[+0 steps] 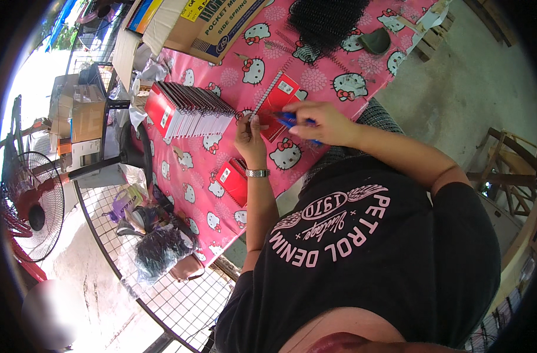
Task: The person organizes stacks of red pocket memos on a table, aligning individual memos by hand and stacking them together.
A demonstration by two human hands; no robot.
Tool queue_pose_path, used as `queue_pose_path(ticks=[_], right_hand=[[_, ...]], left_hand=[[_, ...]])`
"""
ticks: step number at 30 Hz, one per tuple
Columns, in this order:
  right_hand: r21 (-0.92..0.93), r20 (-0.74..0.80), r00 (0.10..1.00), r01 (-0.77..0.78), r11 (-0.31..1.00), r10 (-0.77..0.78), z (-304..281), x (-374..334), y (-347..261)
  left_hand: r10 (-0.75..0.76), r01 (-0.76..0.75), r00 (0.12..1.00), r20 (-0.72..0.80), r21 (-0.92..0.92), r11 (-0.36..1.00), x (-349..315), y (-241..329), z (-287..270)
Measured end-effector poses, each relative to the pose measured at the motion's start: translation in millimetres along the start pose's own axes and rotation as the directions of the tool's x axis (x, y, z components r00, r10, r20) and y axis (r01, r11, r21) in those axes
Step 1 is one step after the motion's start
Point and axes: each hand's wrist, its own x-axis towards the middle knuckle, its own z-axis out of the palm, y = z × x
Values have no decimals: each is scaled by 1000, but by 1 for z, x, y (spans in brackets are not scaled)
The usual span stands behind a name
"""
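A small red notebook [286,88] lies on the pink tablecloth in front of me, a wire coil running along its left edge and sticking out past its top. My left hand [250,140] pinches the notebook's near left corner, at the end of the coil. Blue-handled pliers [291,119] are in my right hand [327,123], held over the notebook's near part, with their tips close to my left fingers. Left of my hands stands a row of red spiral notebooks [192,112] packed together. More red notebooks [233,183] lie beside my left wrist.
A heap of black wire coils [324,26] covers the table's far side, next to a dark green dish-like piece [375,42]. An open cardboard box [212,29] sits at the far left. Plastic bags [162,250] lie by the table's left edge, near a standing fan [37,215].
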Motion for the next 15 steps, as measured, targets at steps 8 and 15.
queue_pose_path(ticks=[8,15], right_hand=[[-552,143,978,206,808,-152,26,13,-16],[-444,301,918,-104,890,257,23,22,-38]], left_hand=[[50,-50,997,-61,4,999,-6,-6,4],[126,-109,991,-53,241,964,-8,-8,-1]])
